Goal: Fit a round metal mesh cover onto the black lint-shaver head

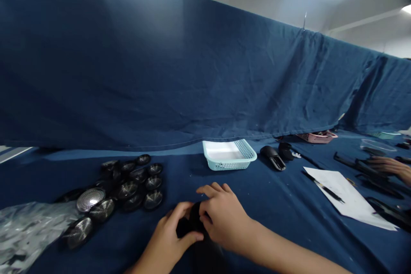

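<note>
A black plastic part [195, 217] is between the person's two hands, low in the middle of the view, just above the near side of the cloth-covered table [180, 175]. Its long axis seems to run away from the wearer — the far end, under the fingers, points up the view and a little to the left, while a dark lower stretch leads down toward the bottom edge. That lower stretch is too dark for its outline to be told.

The left hand [175, 235] comes in from the lower left, thumb and forefinger spread in a curve and gripping the part from its left side, with the thumb tip pointing right across it. The right hand [223, 216] reaches in from the lower right, forearm slanting up and left, back of the hand upward; its bent fingers grasp the far end, some held higher than the others.

To the left lies a cluster of black mesh dishes [127, 189], with a brighter silver mesh dish [90, 199] among them, next to a clear plastic bag [30, 231]. Beyond the hands stands a pale blue basket [229, 165] — black housing [272, 157] just to its right. Farther right, a black pen [332, 193] lies on white paper [348, 199], near a co-worker's hand [390, 167].
</note>
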Demonstrator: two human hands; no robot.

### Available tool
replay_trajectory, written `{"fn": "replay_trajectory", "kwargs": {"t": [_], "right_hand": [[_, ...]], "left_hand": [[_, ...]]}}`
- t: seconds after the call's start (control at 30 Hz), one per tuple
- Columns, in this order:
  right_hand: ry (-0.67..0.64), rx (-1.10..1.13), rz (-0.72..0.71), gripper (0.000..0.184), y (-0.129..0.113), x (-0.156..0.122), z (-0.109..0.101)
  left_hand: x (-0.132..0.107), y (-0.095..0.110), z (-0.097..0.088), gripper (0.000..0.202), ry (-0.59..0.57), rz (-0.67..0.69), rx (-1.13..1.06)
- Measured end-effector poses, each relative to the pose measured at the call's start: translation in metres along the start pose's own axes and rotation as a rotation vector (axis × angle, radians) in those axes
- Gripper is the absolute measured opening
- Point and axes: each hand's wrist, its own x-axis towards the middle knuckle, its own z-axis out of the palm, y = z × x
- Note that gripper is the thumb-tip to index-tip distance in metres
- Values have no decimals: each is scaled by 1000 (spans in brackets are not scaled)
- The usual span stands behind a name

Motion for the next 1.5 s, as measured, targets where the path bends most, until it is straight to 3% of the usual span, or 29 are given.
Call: {"fn": "replay_trajectory", "kwargs": {"t": [0.67,0.97,1.5], "right_hand": [[-45,-40,-45,21,6,5,6],[-160,-48,87,19,2,20,2],[-301,-180,181,18,-11,45,5]], "left_hand": [[-1,7,-2,46,-31,-20,9],[0,-1,-2,47,-89,-16,-28],[-7,-3,0,48,-51,4,-102]]}}
